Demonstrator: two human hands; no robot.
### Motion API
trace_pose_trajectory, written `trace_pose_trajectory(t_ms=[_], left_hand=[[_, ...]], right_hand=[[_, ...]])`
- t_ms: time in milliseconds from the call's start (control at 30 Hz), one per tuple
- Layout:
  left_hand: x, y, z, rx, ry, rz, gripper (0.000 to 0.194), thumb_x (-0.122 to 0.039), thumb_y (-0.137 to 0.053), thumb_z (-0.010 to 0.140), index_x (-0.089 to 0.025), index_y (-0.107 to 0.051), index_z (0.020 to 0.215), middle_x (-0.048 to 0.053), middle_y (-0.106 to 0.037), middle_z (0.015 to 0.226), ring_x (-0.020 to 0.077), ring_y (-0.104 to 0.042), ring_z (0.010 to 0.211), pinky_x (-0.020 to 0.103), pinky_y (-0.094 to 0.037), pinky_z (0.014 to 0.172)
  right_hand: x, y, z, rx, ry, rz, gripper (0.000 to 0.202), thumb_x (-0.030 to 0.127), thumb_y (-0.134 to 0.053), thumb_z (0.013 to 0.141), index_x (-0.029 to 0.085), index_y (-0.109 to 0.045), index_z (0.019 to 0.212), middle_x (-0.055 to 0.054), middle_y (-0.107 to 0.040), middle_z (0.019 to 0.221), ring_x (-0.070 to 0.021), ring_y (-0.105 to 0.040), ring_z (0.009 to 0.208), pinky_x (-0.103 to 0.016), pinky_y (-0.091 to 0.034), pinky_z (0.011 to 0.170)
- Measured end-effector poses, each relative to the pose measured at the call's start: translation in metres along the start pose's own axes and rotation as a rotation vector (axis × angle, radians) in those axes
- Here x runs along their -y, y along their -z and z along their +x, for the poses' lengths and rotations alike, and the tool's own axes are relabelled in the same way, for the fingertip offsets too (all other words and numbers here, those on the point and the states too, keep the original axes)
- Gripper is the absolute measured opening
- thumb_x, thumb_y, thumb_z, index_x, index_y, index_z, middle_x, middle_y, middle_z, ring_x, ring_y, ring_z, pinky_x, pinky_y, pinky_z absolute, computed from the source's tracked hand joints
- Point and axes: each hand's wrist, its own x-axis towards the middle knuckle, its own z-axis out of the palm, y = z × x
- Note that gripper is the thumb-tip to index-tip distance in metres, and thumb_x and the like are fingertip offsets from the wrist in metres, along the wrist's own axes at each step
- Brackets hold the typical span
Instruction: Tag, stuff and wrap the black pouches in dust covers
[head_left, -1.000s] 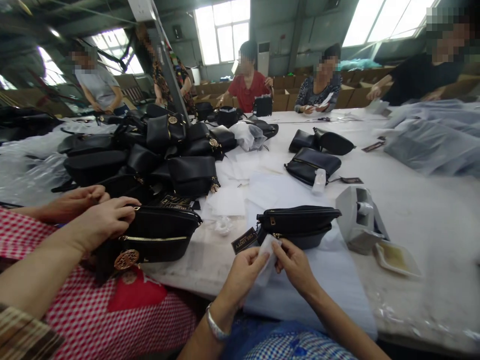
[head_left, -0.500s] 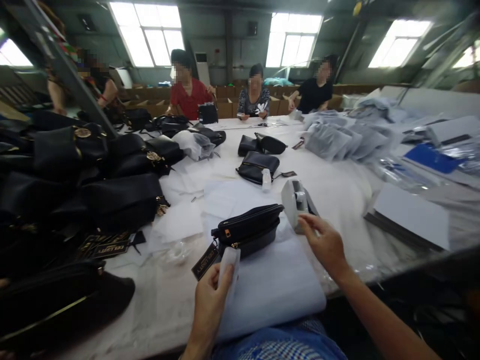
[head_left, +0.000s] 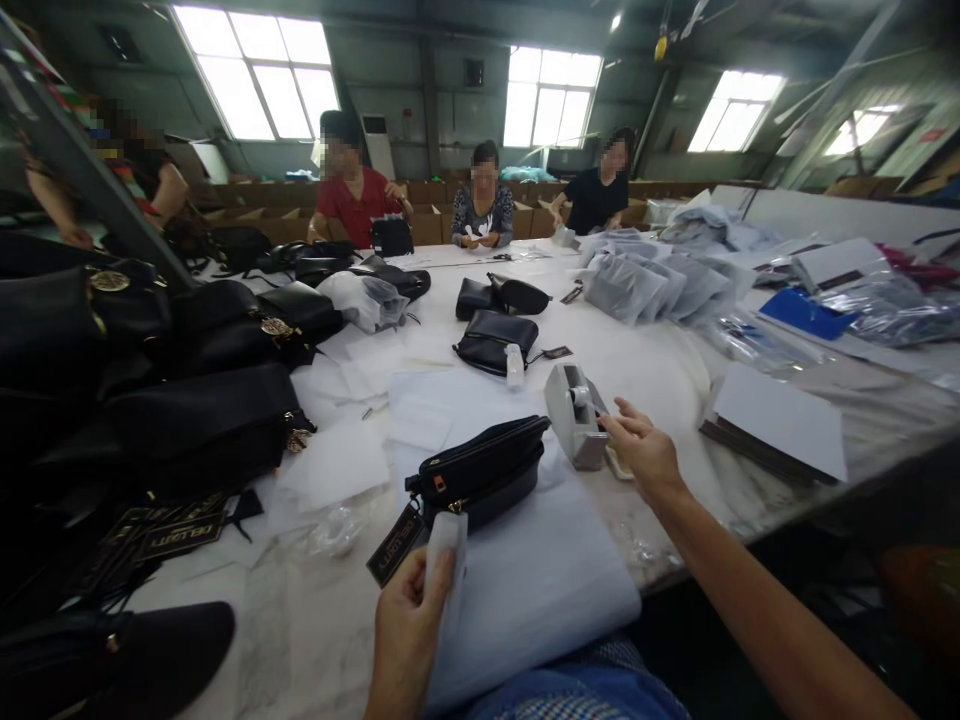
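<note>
My left hand [head_left: 412,590] is closed on a folded strip of white translucent wrapping paper [head_left: 448,545], thumb on top, right at the front of a small black pouch [head_left: 487,470]. The pouch has a gold zip pull and a dark hang tag [head_left: 396,545], and rests on a white wrapping sheet [head_left: 540,590]. My right hand [head_left: 641,450] reaches to a grey tape dispenser [head_left: 576,425], standing right of the pouch. Its thumb and forefinger pinch the end of a strip of clear tape [head_left: 596,404] that runs from the roll.
Black bags [head_left: 202,420] are heaped on the left. Another black pouch [head_left: 499,340] with a wrapped part lies ahead. Bagged goods [head_left: 630,280] and a stack of white card [head_left: 780,420] lie on the right. Several people, one in a red shirt [head_left: 360,205], are across the table.
The view has shifted slightly. My right hand has drawn back to the right of the dispenser, with tape now showing between roll and fingers. My left hand still holds the wrapping strip.
</note>
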Motion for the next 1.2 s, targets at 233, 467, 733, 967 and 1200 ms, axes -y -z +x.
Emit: trace_pose_trajectory(t_ms=[233, 467, 733, 967, 1200], left_hand=[[-0.003, -0.002, -0.001, -0.005, 0.009, 0.001, 0.043, -0.057, -0.062, 0.082, -0.016, -0.068, 0.092, 0.003, -0.068, 0.080, 0.0201, -0.058, 0.080, 0.025, -0.042, 0.068], [-0.001, -0.004, -0.003, -0.022, -0.007, -0.062, 0.042, -0.056, -0.065, 0.080, -0.016, -0.069, 0.092, 0.003, -0.067, 0.077, 0.0179, -0.057, 0.074, 0.023, -0.042, 0.063], [-0.008, -0.008, -0.005, -0.044, -0.037, -0.126, 0.039, -0.053, -0.064, 0.082, -0.015, -0.066, 0.086, 0.002, -0.064, 0.074, 0.0150, -0.055, 0.068, 0.022, -0.040, 0.059], [-0.009, -0.009, -0.009, -0.077, -0.087, -0.075, 0.035, -0.050, -0.063, 0.083, -0.015, -0.067, 0.087, 0.002, -0.065, 0.075, 0.0151, -0.055, 0.070, 0.023, -0.041, 0.061], [-0.016, -0.008, -0.011, -0.089, -0.141, -0.031, 0.033, -0.047, -0.062, 0.085, -0.014, -0.068, 0.084, 0.003, -0.065, 0.074, 0.0159, -0.057, 0.069, 0.023, -0.042, 0.061]], right_hand=[[0.000, 0.018, -0.047, 0.056, -0.376, 0.363, 0.033, 0.050, -0.078, 0.070, 0.020, -0.076, 0.084, -0.008, -0.075, 0.096, -0.0206, -0.070, 0.091, -0.031, -0.058, 0.081], [-0.043, 0.013, -0.044, 0.043, -0.414, 0.189, 0.045, 0.050, -0.087, 0.053, 0.013, -0.075, 0.076, -0.007, -0.072, 0.069, -0.0086, -0.056, 0.048, -0.020, -0.052, 0.045], [-0.027, 0.013, -0.070, 0.147, -0.302, 0.016, 0.043, 0.052, -0.081, 0.064, 0.013, -0.076, 0.083, -0.007, -0.072, 0.070, -0.0124, -0.058, 0.054, -0.025, -0.053, 0.053], [0.066, -0.040, -0.152, 0.793, 0.019, 0.065, 0.027, 0.044, -0.065, 0.086, 0.018, -0.073, 0.083, -0.003, -0.069, 0.070, -0.0138, -0.061, 0.059, -0.024, -0.051, 0.060], [0.074, -0.101, -0.161, 0.836, -0.045, -0.123, 0.043, 0.052, -0.062, 0.084, 0.018, -0.064, 0.058, 0.000, -0.060, 0.051, -0.0101, -0.052, 0.044, -0.021, -0.039, 0.045]])
